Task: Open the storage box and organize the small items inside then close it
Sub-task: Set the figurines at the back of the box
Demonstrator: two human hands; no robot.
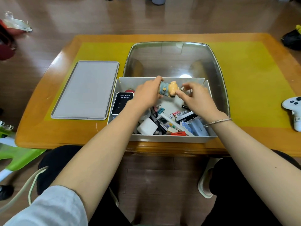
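White game controller point(293, 110) at table's point(48, 132) right edge; green plastic stool point(17, 156) on floor left.

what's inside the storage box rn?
In the box: a black Wi-Fi device, white charger, pens, binder clips, cards. Left hand holds a figurine over it; arms hide the rest.

Bright, even indoor light — glare on the clear lid point(175, 62) — edges bowed.
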